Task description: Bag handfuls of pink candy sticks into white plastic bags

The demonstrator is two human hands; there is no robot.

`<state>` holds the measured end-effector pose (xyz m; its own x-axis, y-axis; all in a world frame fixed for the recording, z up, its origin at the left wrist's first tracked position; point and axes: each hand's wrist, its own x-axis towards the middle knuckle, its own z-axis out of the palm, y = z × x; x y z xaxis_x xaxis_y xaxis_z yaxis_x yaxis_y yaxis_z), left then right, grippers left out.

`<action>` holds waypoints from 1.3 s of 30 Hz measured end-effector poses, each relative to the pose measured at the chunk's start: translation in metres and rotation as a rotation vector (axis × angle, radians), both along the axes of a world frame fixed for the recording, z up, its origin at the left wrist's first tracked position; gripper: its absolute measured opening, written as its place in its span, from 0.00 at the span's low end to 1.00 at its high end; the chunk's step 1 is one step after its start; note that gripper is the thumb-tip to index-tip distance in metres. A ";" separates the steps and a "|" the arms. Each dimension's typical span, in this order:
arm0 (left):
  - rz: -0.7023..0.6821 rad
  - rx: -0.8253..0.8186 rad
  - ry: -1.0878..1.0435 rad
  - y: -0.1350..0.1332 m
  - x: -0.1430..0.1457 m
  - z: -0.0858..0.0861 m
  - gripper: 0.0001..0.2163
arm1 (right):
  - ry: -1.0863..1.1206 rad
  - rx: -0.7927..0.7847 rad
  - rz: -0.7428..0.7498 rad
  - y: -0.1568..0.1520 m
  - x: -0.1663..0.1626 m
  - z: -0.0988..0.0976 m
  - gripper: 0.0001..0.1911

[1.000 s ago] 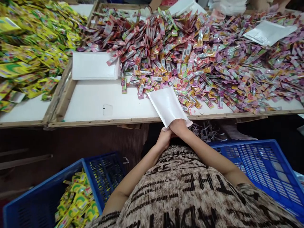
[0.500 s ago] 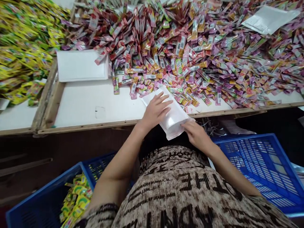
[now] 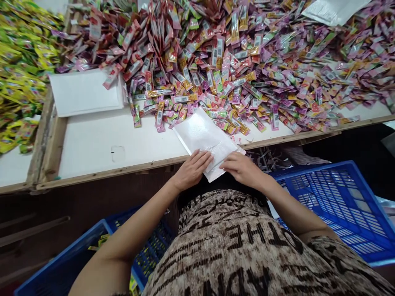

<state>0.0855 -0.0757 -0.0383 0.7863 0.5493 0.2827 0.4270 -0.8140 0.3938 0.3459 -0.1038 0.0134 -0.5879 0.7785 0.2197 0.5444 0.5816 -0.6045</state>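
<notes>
A white padded envelope (image 3: 205,133) lies slantwise across the table's front edge, its upper end against the loose sachets and its near end over my lap. My left hand (image 3: 193,170) straddles the envelope's lower left side, fingers together on its top face and thumb hidden. At the lower right corner, my right hand (image 3: 242,167) has closed fingers on the near end. Creases run across the surface between both hands. What the envelope contains, if anything, cannot be seen.
Small pink, purple and orange sachets (image 3: 222,82) are heaped behind. White envelopes (image 3: 88,92) lie stacked at left, and another envelope (image 3: 335,10) rests at upper right. Yellow packets (image 3: 21,78) fill the left section past a wooden divider (image 3: 46,135). Blue crates (image 3: 359,181) stand below.
My left hand has slid down from the envelope's middle to its lower left side, its spread fingers drawn together. My right hand has shifted slightly inward at the near end. The view has shifted.
</notes>
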 end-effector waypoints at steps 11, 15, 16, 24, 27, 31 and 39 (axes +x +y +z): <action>0.373 -0.100 -0.287 -0.019 0.032 -0.012 0.34 | 0.143 0.004 0.124 -0.004 -0.037 -0.028 0.09; 0.346 0.003 -0.222 -0.018 0.026 -0.014 0.20 | 0.522 -0.288 -0.046 -0.027 0.001 0.008 0.05; 0.336 0.028 -0.218 -0.018 0.025 -0.015 0.19 | 0.609 -0.323 -0.169 -0.034 0.021 0.012 0.04; 0.261 0.060 -0.179 -0.018 0.019 -0.003 0.19 | 0.224 -0.244 -0.800 -0.060 0.155 -0.091 0.07; 0.189 0.057 -0.205 -0.020 0.024 0.003 0.20 | 0.128 -0.076 -0.662 -0.038 0.131 -0.087 0.10; 0.118 -0.042 -0.330 -0.023 0.022 0.007 0.20 | 0.022 0.118 -0.224 0.017 0.080 -0.042 0.24; 0.743 -0.415 -0.591 -0.037 0.003 0.022 0.08 | 0.325 -0.117 0.199 0.067 0.027 -0.033 0.14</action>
<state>0.0890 -0.1127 -0.0163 0.0072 0.9816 0.1909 0.4136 -0.1767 0.8931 0.3728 -0.0367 -0.0192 -0.6442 0.6872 0.3357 0.1977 0.5736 -0.7949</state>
